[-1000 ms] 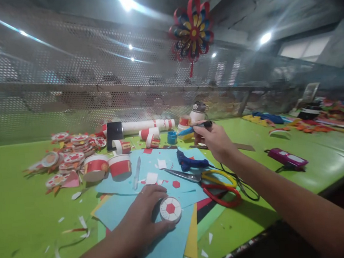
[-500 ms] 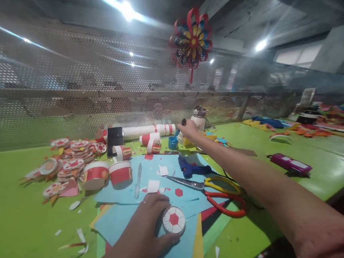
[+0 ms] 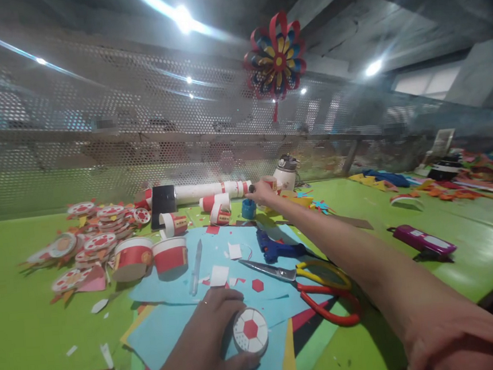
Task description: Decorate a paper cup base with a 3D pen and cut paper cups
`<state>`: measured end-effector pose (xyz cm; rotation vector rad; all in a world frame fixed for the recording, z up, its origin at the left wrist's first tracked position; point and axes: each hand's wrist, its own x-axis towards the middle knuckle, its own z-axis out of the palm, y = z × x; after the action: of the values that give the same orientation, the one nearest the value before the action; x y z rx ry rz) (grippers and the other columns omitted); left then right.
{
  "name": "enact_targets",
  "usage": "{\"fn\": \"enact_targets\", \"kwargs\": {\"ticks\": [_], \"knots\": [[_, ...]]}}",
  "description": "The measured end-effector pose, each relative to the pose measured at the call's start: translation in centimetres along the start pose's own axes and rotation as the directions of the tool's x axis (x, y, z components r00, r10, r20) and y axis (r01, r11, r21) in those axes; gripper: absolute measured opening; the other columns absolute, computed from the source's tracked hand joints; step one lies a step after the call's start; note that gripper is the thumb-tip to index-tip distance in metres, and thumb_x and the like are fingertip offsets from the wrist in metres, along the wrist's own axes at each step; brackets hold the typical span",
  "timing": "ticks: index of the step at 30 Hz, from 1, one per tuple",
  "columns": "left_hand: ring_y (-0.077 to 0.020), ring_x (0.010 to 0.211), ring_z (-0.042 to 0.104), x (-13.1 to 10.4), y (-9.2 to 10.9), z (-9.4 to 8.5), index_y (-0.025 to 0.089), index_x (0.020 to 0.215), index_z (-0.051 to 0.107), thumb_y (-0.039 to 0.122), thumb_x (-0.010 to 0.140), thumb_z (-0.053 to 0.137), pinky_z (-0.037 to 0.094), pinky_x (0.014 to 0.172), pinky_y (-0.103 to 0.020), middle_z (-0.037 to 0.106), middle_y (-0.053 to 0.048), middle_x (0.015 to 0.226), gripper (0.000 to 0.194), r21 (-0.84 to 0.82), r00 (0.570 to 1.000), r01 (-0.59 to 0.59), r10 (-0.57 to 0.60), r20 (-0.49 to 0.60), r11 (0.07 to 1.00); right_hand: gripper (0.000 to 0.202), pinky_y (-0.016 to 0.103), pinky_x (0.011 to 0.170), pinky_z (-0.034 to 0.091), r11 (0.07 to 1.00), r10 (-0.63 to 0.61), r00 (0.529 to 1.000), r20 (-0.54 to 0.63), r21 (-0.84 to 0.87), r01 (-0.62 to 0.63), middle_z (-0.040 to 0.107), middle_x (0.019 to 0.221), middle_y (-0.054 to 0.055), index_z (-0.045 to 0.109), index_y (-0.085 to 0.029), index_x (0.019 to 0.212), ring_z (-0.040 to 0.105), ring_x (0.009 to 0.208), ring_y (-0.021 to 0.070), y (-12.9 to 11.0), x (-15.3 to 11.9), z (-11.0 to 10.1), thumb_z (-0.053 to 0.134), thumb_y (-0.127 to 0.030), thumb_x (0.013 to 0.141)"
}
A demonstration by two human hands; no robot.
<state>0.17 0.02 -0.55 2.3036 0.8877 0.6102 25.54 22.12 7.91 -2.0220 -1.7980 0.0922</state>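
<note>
Disc (image 3: pixel 250 331) faces up — left hand (image 3: pixel 219 337) closed on its rim; right hand (image 3: pixel 263 191) pinches black-ended pen (image 3: pixel 252 189) at 1 blue jar (image 3: pixel 248 209) — contents unclear.

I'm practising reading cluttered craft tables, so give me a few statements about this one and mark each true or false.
1. The left hand has its thumb against a round white disc with a red hexagon. True.
2. Both handle loops of the scissors are red. False: one loop of the scissors is yellow, the other red.
3. The right hand is near the blue jar. True.
4. The bottle lies on its side. False: the bottle stands upright.
5. The purple device lies to the right of the scissors. True.
</note>
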Motion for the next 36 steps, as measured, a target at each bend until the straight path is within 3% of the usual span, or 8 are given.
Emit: {"fn": "enact_targets", "kwargs": {"ticks": [9, 13, 22, 30, 36], "knots": [[-0.0292, 0.118, 0.050, 0.0, 0.8, -0.3, 0.018, 0.105, 0.061, 0.020, 0.070, 0.070, 0.043, 0.101, -0.046, 0.054, -0.011, 0.125, 0.036, 0.012, 0.999, 0.046, -0.046, 0.017, 0.999, 0.032, 0.043, 0.084, 0.054, 0.999, 0.000, 0.995, -0.099, 0.032, 0.003, 0.062, 0.120, 0.008, 0.059, -0.015, 0.120, 0.064, 0.101, 0.0228, 0.1, -0.2, -3.0, 0.059, -0.032, 0.093], [-0.0282, 0.117, 0.050, 0.0, 0.7, -0.3, 0.018, 0.105, 0.061, 0.022, 0.072, 0.070, 0.043, 0.101, -0.046, 0.054, -0.011, 0.125, 0.035, 0.013, 1.000, 0.028, -0.029, 0.009, 1.000, 0.031, 0.042, 0.083, 0.055, 0.997, 0.019, 0.995, -0.099, 0.080, -0.011, 0.062, 0.119, 0.008, 0.059, -0.015, 0.120, 0.064, 0.100, 0.0225, 0.7, -0.4, -2.9, 0.059, -0.032, 0.093], [-0.0290, 0.118, 0.052, -0.2, 0.5, 0.0, 0.019, 0.105, 0.060, 0.025, 0.074, 0.070, 0.043, 0.102, -0.048, 0.055, -0.011, 0.125, 0.033, 0.025, 1.000, 0.010, -0.009, -0.013, 1.000, 0.032, 0.042, 0.083, 0.055, 0.981, 0.010, 1.000, 0.023, 0.191, -0.014, 0.062, 0.120, 0.008, 0.058, -0.016, 0.121, 0.064, 0.101, 0.0224, 1.6, -0.9, -1.9, 0.059, -0.031, 0.093], [-0.0303, 0.121, 0.052, -0.1, 0.0, 0.0, 0.021, 0.106, 0.062, 0.026, 0.073, 0.071, 0.045, 0.102, -0.049, 0.057, -0.011, 0.126, 0.034, 0.041, 0.999, -0.014, 0.016, -0.030, 0.999, 0.030, 0.041, 0.082, 0.056, 0.968, -0.067, 0.976, 0.209, 0.250, 0.013, 0.063, 0.118, 0.009, 0.059, -0.015, 0.120, 0.065, 0.098, 0.0211, 1.3, -2.3, -4.9, 0.059, -0.030, 0.093], [-0.0307, 0.122, 0.052, -0.1, -0.8, 0.4, 0.021, 0.110, 0.061, 0.026, 0.072, 0.070, 0.045, 0.103, -0.049, 0.057, -0.011, 0.126, 0.039, 0.070, 0.999, -0.018, 0.021, -0.041, 0.997, 0.029, 0.040, 0.081, 0.056, 0.963, -0.126, 0.961, 0.244, 0.262, 0.060, 0.063, 0.117, 0.008, 0.059, -0.015, 0.119, 0.065, 0.097, 0.0205, 1.2, -2.5, -6.8, 0.059, -0.030, 0.093]]}}
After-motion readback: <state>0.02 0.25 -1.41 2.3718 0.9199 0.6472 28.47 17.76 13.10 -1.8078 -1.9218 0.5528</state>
